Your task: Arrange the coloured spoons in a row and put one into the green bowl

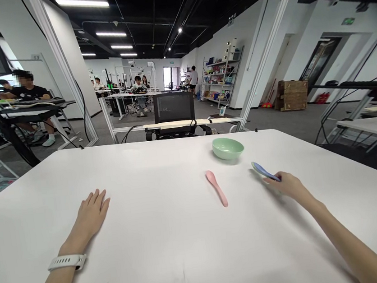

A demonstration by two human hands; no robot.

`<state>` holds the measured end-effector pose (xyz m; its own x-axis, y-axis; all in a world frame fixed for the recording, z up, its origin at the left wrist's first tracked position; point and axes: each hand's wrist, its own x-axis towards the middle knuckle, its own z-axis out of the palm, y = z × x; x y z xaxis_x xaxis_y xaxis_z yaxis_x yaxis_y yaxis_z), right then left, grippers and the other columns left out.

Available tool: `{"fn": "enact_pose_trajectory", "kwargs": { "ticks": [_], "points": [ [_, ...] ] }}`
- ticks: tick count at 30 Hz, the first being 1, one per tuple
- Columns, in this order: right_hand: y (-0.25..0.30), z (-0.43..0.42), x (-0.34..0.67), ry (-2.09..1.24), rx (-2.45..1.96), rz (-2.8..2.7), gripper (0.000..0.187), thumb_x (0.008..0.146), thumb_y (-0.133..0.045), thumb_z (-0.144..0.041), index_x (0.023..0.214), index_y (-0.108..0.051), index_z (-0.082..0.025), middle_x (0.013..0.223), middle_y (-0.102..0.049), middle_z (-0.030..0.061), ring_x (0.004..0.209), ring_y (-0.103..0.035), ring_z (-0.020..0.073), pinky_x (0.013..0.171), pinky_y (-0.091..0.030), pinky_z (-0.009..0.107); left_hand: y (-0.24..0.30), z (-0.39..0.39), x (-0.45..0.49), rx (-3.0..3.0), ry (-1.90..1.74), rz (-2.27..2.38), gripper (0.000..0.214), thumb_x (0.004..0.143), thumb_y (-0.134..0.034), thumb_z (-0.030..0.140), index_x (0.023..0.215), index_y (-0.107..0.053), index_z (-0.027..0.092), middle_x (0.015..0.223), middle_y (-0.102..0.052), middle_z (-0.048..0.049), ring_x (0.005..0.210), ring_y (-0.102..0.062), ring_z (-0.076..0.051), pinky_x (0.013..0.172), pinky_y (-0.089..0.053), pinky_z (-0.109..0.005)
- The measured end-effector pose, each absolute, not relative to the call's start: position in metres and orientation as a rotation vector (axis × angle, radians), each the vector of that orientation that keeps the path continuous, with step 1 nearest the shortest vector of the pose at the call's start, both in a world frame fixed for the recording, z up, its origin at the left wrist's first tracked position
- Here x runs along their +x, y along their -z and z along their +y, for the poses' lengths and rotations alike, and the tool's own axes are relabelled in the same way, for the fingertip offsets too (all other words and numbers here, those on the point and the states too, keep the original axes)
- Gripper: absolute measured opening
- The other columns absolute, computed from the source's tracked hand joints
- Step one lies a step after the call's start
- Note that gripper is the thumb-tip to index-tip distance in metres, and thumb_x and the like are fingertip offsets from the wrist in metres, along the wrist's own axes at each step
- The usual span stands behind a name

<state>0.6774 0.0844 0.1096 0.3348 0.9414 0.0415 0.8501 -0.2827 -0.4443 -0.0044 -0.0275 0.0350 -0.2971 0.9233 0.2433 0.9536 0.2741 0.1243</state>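
My right hand (288,185) is closed on the handle of a blue spoon (263,170), whose bowl points up and away just above the white table (172,234). A pink spoon (217,187) lies flat on the table to the left of that hand. A pale green bowl (228,148) stands beyond both spoons, near the far edge. My left hand (92,213) rests flat on the table at the left, fingers stretched out, holding nothing. A white watch (67,262) is on that wrist.
Past the table's far edge stands a dark monitor (173,107) on a low frame, with metal posts on either side. People sit at desks at the left and in the far room. Shelves and a wooden crate stand at the right.
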Motion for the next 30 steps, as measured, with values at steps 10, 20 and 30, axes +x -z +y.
{"fn": "enact_pose_trajectory", "kwargs": {
  "ticks": [10,20,30],
  "points": [
    [-0.089,0.075,0.641,-0.423,-2.089,-1.621,0.036,0.078,-0.065,-0.06,0.071,-0.048,-0.029,0.066,-0.062,0.0043,0.07,-0.062,0.0268,0.064,-0.043,0.036,-0.037,-0.028,-0.002,-1.776,0.388,-2.386,0.073,0.102,-0.026,0.048,0.156,-0.059,0.01,0.167,-0.055,-0.0211,0.157,-0.049,-0.039,0.127,-0.039,-0.06],
    [-0.094,0.077,0.65,-0.452,-2.049,-1.54,0.053,0.074,-0.068,-0.072,0.096,-0.061,-0.024,0.077,-0.071,0.0065,0.073,-0.067,0.0285,0.066,-0.047,0.037,-0.04,-0.029,0.002,-1.782,0.369,-2.446,0.076,0.104,-0.022,0.048,0.159,-0.054,0.007,0.171,-0.05,-0.0226,0.161,-0.043,-0.039,0.13,-0.035,-0.059],
    [-0.09,0.104,0.714,-0.14,-1.971,-1.384,0.041,0.089,-0.056,-0.065,0.088,-0.061,-0.025,0.093,-0.072,0.018,0.096,-0.069,0.0389,0.087,-0.052,0.049,-0.041,-0.03,0.003,-1.788,0.36,-2.468,0.081,0.103,-0.018,0.051,0.161,-0.051,0.005,0.173,-0.046,-0.0223,0.163,-0.04,-0.04,0.132,-0.032,-0.057]
  ]
}}
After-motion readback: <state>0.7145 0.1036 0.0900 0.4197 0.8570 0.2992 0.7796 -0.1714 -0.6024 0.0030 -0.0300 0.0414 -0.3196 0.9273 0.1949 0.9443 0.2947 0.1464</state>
